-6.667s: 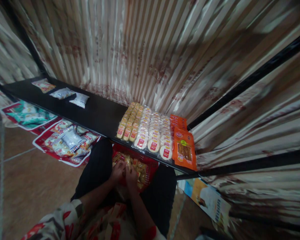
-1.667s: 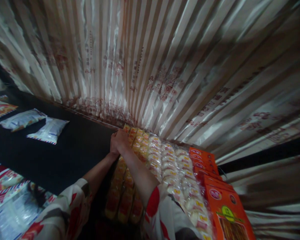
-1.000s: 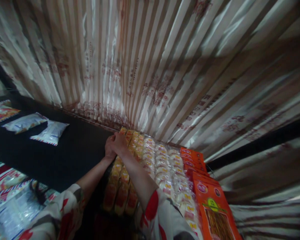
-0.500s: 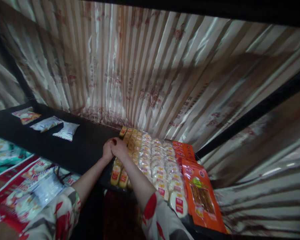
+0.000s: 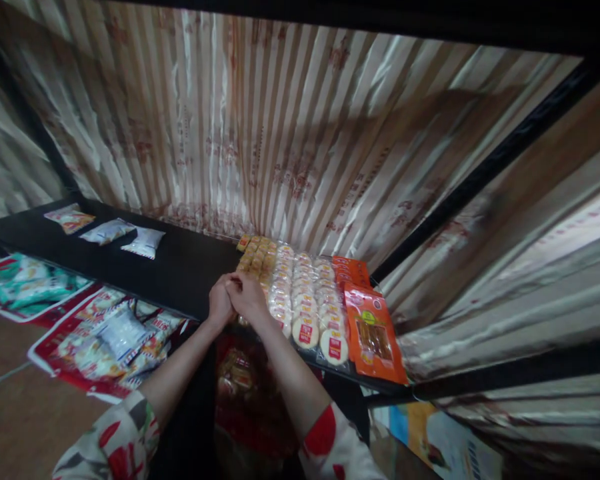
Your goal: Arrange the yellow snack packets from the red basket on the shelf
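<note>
My left hand and my right hand are pressed together at the front edge of a black shelf, fingers curled over the near end of the rows of small yellow snack packs. What the fingers hold is hidden. Right of those rows lie rows of round white cakes with red labels, then orange packets. An open red bag of snacks sits below my hands, between my legs.
Three small packets lie at the shelf's far left. Large red and green bags of goods rest on the brown floor at left. Striped fabric backs the shelf. A printed box lies at lower right.
My hands have drawn back from the far end of the yellow rows to the shelf's front edge. The camera has pulled away, showing the floor and red bag again.
</note>
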The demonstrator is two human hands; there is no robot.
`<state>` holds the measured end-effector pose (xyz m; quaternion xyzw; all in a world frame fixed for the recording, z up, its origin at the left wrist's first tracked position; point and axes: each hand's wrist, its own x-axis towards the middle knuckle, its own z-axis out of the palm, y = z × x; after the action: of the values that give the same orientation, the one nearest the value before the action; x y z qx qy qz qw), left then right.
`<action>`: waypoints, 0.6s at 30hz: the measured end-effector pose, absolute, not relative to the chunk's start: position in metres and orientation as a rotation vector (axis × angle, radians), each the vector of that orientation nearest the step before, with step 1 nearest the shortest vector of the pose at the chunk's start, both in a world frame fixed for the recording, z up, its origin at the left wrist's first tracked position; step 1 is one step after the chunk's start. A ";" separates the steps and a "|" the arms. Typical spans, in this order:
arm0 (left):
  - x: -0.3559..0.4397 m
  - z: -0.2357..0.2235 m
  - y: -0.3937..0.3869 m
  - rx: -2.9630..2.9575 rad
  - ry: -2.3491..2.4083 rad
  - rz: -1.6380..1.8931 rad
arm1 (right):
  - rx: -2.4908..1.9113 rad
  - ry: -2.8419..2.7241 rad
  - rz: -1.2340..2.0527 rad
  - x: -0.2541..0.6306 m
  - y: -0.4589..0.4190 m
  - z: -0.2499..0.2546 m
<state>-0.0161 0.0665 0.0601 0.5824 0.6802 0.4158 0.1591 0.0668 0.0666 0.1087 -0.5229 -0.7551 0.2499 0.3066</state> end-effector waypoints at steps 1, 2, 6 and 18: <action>-0.012 0.062 0.058 1.655 1.941 1.187 | -1.381 -1.988 0.652 0.071 0.060 0.107; -0.009 0.063 0.050 1.643 1.934 1.188 | -1.382 -1.972 0.655 0.076 0.053 0.106; 0.006 0.057 0.019 1.593 1.871 1.199 | -1.378 -1.893 0.736 0.094 0.025 0.095; 0.035 -0.038 -0.053 1.646 1.795 0.662 | -1.650 -1.782 0.944 0.131 -0.051 -0.008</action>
<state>0.0349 -0.0529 -0.0378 0.6214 0.6776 0.2499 0.3039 0.1306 -0.0512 -0.0077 -0.6106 -0.6595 0.3495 0.2648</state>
